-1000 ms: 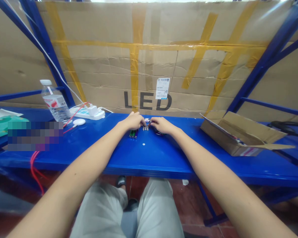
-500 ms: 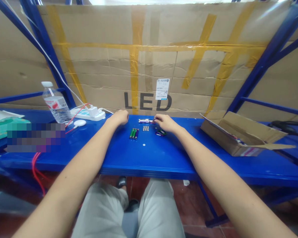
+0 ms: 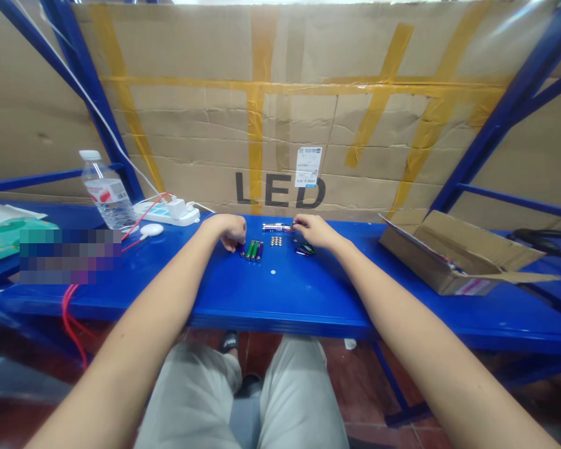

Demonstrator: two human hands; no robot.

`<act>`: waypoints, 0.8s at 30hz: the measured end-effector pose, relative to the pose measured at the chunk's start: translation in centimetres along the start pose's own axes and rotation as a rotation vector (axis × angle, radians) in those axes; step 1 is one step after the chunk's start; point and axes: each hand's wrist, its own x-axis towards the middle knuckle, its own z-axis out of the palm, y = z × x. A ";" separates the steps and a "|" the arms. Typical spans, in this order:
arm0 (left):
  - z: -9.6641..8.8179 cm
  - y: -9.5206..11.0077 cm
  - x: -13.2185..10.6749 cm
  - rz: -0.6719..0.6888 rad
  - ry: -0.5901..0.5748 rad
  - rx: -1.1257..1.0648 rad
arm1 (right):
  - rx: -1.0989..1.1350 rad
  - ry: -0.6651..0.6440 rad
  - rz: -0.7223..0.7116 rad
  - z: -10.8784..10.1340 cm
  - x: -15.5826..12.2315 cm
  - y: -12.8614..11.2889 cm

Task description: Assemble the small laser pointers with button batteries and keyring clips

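Several slim shiny metal tubes (image 3: 254,251), green and purple, lie side by side on the blue table. At the left end of this row my left hand (image 3: 234,232) is closed, fingers pointing down on a purple tube (image 3: 242,249). More purple and silver tubes (image 3: 275,227) lie crosswise behind. At their right end my right hand (image 3: 312,229) is pinched, with a small dark thing at its fingertips that I cannot make out. Small silver button-like pieces (image 3: 276,241) stand in a tight grid between the hands. Green and purple shiny pieces (image 3: 305,250) lie below my right hand.
An open cardboard box (image 3: 449,262) stands at the right. A water bottle (image 3: 106,193), a power strip (image 3: 168,213) and a white round plug-like piece (image 3: 152,231) are at the left, with red cables (image 3: 70,312). A large cardboard panel (image 3: 206,137) rises behind the table.
My left hand has come toward me, its fingers lowered to the row's left end, where one more purple tube now lies. My right hand has stayed nearly in place.
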 end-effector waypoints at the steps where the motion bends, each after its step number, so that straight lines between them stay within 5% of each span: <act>1: 0.0 0.0 0.0 0.006 -0.002 0.000 | -0.001 -0.003 0.002 0.0 0.0 -0.1; 24: 0.6 1.0 -0.6 0.054 -0.060 -0.088 | -0.014 -0.036 -0.006 -0.1 -0.1 -0.1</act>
